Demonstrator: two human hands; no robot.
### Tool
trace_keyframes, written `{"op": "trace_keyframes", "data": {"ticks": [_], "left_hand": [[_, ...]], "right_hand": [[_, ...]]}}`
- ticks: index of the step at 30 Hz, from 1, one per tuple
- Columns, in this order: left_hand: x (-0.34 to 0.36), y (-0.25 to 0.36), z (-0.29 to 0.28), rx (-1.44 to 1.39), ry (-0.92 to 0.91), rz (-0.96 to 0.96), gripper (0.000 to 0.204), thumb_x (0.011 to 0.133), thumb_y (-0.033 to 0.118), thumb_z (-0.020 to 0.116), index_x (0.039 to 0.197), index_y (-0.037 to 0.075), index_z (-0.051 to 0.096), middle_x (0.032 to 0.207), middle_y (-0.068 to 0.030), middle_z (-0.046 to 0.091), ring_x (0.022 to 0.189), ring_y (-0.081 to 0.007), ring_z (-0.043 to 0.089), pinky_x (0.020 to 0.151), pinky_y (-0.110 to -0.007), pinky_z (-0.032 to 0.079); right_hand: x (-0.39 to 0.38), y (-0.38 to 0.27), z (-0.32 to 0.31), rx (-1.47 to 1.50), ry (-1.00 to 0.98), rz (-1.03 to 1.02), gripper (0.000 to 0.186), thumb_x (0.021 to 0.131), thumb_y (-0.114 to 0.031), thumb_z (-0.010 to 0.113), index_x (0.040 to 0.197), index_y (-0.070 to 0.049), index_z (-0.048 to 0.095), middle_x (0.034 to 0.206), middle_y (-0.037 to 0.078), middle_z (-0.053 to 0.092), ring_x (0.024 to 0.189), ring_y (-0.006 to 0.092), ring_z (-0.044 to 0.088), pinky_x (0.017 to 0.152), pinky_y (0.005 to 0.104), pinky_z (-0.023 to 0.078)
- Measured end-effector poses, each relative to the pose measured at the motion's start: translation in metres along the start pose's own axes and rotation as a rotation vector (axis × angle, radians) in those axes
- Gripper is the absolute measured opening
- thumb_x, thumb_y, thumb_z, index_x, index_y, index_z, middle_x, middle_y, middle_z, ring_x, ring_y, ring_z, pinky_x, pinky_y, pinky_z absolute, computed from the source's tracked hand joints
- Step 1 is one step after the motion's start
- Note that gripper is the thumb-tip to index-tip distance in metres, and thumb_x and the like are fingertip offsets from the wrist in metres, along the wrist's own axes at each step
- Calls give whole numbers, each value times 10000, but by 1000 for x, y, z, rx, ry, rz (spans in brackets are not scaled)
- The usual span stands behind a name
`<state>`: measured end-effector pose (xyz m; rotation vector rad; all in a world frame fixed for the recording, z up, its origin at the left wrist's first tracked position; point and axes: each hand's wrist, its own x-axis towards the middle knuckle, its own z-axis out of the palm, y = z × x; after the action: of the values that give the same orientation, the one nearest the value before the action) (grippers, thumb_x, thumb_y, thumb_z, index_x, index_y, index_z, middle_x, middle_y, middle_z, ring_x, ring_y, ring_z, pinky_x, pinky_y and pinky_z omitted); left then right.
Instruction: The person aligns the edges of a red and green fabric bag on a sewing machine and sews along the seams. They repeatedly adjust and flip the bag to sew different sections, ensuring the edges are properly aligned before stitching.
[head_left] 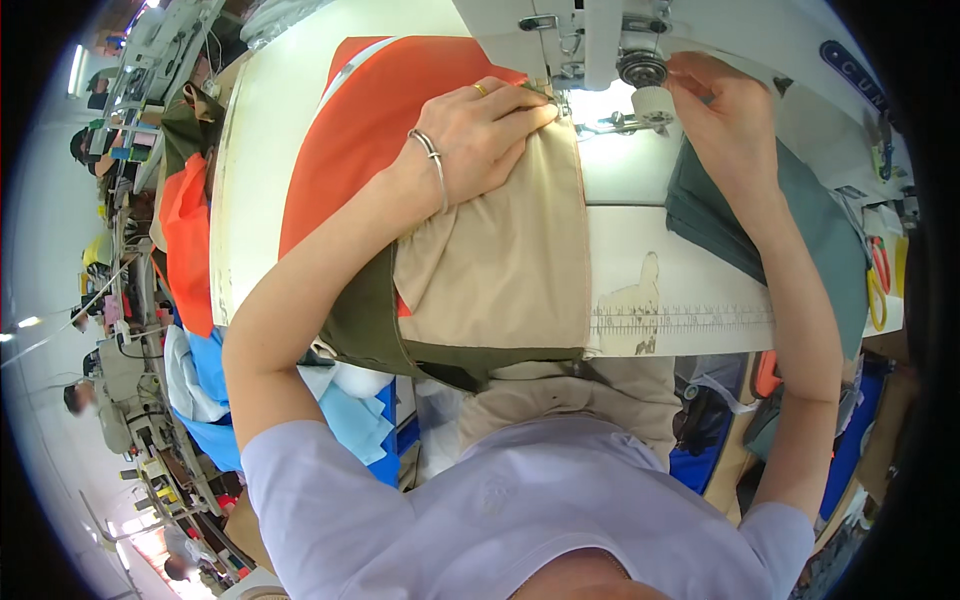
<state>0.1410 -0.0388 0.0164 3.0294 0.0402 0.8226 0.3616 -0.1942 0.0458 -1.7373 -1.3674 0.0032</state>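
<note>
A garment piece in beige fabric (500, 290) with dark green and orange parts lies on the white machine table, running over its front edge toward my lap. My left hand (480, 140) rests on the beige fabric beside the orange cloth (390, 110), fingers stretched toward the presser foot (562, 103). At the sewing machine's (600, 45) right side, my right hand (725, 110) is closed next to a dark round disc (641, 68) and a white roller (654, 106). The fingertips are partly hidden, so what they hold does not show. A lamp lights the needle area.
Folded dark green fabric (720, 220) lies under my right forearm. Scissors with yellow handles (877, 300) are at the right edge. A ruler strip (690, 319) runs along the table's front. Orange cloth (185, 240) hangs left of the table; other machines stand beyond.
</note>
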Motion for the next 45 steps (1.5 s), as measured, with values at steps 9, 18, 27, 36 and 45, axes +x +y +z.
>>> {"op": "trace_keyframes", "data": {"ticks": [9,18,27,36,45], "left_hand": [[-5,12,-1,46,3,-36,342,777,12,670,1092,131,729,1075,-10,695,920,-231,689,697,-335,586],[-7,15,-1,26,29,-16,351,773,8,666,1092,144,723,1048,2,676,912,-220,674,670,-336,575],[-12,12,-9,29,-62,-105,343,829,40,643,1152,138,709,1119,-23,682,1007,-271,663,779,-372,571],[-56,128,-76,-66,-346,-378,569,932,266,599,1479,156,488,1550,-133,403,1422,-385,368,1167,-555,259],[-85,42,-67,99,-510,-211,571,989,406,457,1534,239,412,1606,-60,337,1479,-312,295,1209,-592,132]], "right_hand": [[0,8,4,0,5,-1,332,885,-303,747,1061,-22,753,883,127,756,790,207,727,709,290,548],[-3,6,3,-10,10,-1,257,889,-238,738,1033,-26,762,916,104,762,806,212,732,709,300,558],[-48,-62,-31,-327,-288,-485,51,835,-133,728,870,-95,730,795,44,700,637,249,646,559,335,499],[-255,-53,58,371,-343,179,405,828,-289,790,1073,13,674,907,170,699,757,277,684,765,351,559],[-254,-156,60,1501,-1105,739,250,926,-231,730,981,11,704,784,34,697,634,72,620,559,249,492]]}}
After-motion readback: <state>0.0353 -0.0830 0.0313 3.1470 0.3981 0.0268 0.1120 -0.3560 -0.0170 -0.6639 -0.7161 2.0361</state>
